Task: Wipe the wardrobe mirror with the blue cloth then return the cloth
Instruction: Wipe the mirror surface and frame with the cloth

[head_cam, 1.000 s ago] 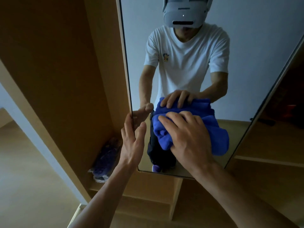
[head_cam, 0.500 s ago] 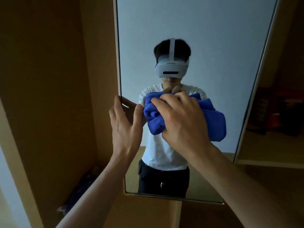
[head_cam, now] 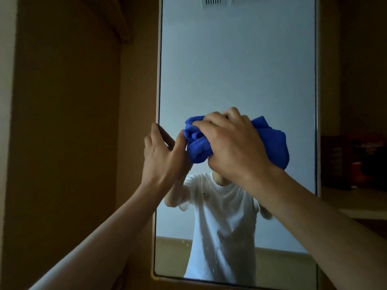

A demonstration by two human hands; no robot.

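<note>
A tall wardrobe mirror [head_cam: 236, 65] fills the middle of the head view, framed in pale wood. My right hand [head_cam: 232, 143] grips a bunched blue cloth [head_cam: 276, 141] and presses it against the glass at mid height. My left hand [head_cam: 162, 155] holds the mirror's left edge, fingers along the frame and thumb toward the cloth. The glass reflects a person in a white T-shirt, with small specks on the lower part.
Brown wardrobe panels [head_cam: 69, 143] stand to the left of the mirror. A shelf [head_cam: 354, 204] with dark and red items [head_cam: 360, 162] lies to the right. A ceiling vent shows in the reflection at the top.
My right hand has carried the blue cloth up the glass from the lower part to mid height. My left hand has slid up the left edge, and my view has tilted upward.
</note>
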